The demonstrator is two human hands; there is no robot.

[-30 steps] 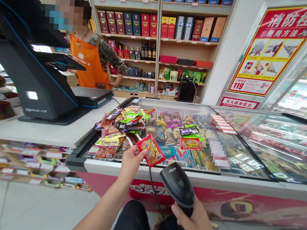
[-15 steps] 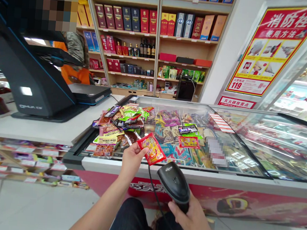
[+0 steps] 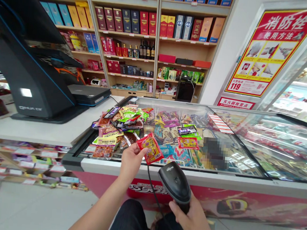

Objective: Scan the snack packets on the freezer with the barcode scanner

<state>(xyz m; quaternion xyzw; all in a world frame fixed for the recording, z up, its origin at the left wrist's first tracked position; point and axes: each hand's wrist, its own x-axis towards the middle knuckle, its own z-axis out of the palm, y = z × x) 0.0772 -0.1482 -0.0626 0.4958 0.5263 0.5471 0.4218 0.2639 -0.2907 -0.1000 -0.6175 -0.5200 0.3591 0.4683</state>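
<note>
Between the thumb and fingers of my left hand (image 3: 132,160) is a red and yellow snack packet (image 3: 150,149), held above the front edge of the freezer. My right hand (image 3: 188,215) is wrapped round the handle of a black barcode scanner (image 3: 175,183), its head tilted up toward the packet. The scanner's cable (image 3: 153,186) hangs between my arms. A heap of snack packets (image 3: 126,121) lies on the freezer's glass top to the left. Further right on the glass are another red packet (image 3: 188,143) and a black and green packet (image 3: 189,130).
The freezer (image 3: 101,164) stretches across in front of me, with a blurred dark object (image 3: 215,153) on its glass. On the left counter (image 3: 43,131) stands a dark checkout terminal (image 3: 45,74). Shelves of boxes and bottles (image 3: 126,20) line the back wall.
The person behind the terminal has mostly gone from sight. The blurred object on the glass has turned from pale to dark. My hands, the packet and the scanner have hardly moved.
</note>
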